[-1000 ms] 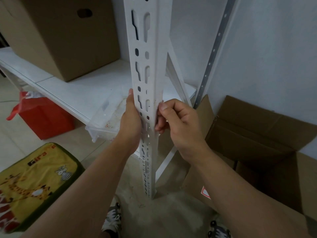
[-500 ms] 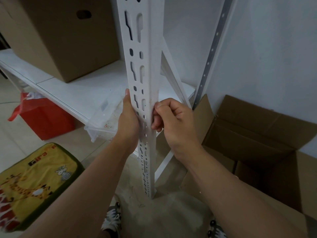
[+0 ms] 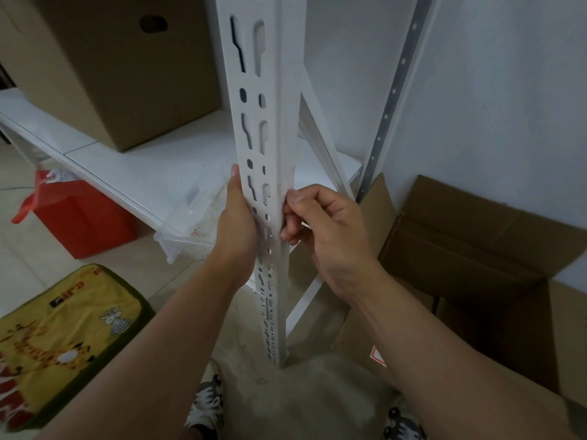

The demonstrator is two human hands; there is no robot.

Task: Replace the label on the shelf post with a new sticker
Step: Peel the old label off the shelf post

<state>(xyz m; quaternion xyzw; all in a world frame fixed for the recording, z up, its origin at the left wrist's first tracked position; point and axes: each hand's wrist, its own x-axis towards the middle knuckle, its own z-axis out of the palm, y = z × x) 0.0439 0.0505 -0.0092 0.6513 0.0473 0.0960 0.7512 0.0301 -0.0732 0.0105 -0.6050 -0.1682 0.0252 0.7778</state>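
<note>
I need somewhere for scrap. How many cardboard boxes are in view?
2. A closed cardboard box stands on the white shelf, upper left. An open cardboard box sits on the floor at right. Others may be out of frame.

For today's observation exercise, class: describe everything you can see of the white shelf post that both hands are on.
The shelf post is a white angle strip, seemingly painted metal, punched with rows of slots and round holes. It stands upright on the floor at the shelf's front corner. The left hand rests against its left edge, fingers straight; the right hand has curled fingers picking at its right face. Faint reddish smudges mark that face; no label is clearly visible.
</note>
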